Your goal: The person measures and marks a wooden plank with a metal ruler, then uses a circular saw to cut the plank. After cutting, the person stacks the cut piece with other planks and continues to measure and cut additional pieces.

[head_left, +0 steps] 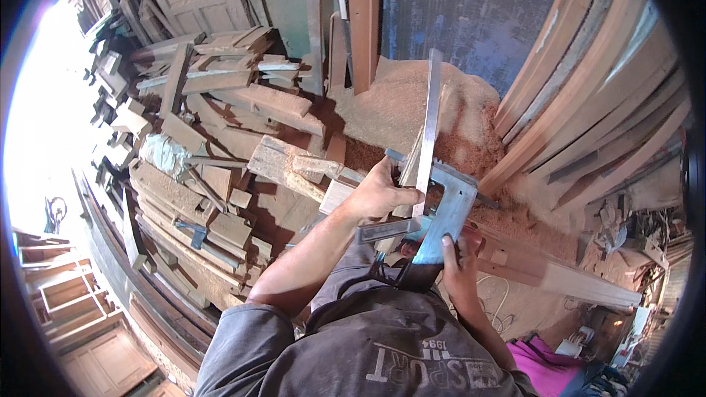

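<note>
Scrap wood [176, 191]: piled across the left of the frame, near the left forearm.
Planks [570, 92]: leaning at upper right.
Sawdust [375, 110]: heaped at upper centre, below a blue-grey panel [471, 15].
Metal strip [429, 121]: rises from frame centre, beside a bluish metal frame [450, 206].
Left hand [382, 190]: fingers curled, thumb across the strip.
Right hand [460, 261]: thumb on the metal frame's edge; other fingers' grip cannot be told.

Glossy metal strip [429, 125], rough wooden block [273, 162].

pale blue frame [457, 195], silvery strip [432, 114], dark grey shirt [323, 356], magenta cloth [540, 367], tan sawdust [393, 99]
</note>
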A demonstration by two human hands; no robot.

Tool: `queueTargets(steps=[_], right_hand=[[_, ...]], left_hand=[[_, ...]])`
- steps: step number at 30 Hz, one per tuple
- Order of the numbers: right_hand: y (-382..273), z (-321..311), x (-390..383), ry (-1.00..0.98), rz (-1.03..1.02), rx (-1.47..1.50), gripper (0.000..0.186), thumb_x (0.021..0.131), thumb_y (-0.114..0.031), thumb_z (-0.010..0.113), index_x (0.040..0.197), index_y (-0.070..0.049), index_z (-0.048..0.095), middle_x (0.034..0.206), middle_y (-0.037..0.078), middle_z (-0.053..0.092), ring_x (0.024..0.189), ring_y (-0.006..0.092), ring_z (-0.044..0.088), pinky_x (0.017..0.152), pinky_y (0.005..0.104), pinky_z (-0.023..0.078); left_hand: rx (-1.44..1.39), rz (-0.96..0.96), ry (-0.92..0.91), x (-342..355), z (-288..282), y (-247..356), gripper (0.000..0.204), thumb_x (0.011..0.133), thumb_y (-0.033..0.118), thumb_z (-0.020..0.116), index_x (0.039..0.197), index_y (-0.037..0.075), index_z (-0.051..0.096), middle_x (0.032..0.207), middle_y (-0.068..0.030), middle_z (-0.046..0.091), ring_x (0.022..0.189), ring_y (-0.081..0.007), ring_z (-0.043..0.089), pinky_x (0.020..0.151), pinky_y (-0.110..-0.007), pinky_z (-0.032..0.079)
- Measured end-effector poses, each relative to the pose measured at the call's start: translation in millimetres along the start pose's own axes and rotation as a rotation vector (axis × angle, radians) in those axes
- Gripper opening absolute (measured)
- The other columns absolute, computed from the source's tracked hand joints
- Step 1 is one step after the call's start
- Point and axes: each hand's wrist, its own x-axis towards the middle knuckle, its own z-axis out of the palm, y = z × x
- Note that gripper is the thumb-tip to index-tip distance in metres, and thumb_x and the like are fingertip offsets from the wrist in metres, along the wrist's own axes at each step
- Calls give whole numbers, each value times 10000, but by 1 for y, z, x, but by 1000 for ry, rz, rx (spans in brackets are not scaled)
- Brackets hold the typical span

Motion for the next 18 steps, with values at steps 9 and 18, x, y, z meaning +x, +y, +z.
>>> queueTargets(steps=[9,18], right_hand=[[-4,46,11,3,150,198,515,1095,-406,605,1318,58,629,1218,178,680,1026,256,664,941,420,529],[-22,46,22,134,149,-215,709,1051,-520,646,1378,109,616,1319,235,679,1201,319,659,1025,404,519]], left_hand=[[138,65,217,-15,-26,-31,602,799,311,903,1245,-17,666,981,-101,731,958,-201,684,859,-366,545],[232,-124,-327,-118,-91,-26,431,972,343,803,1270,46,708,1031,-61,754,886,-167,725,759,-311,589]])
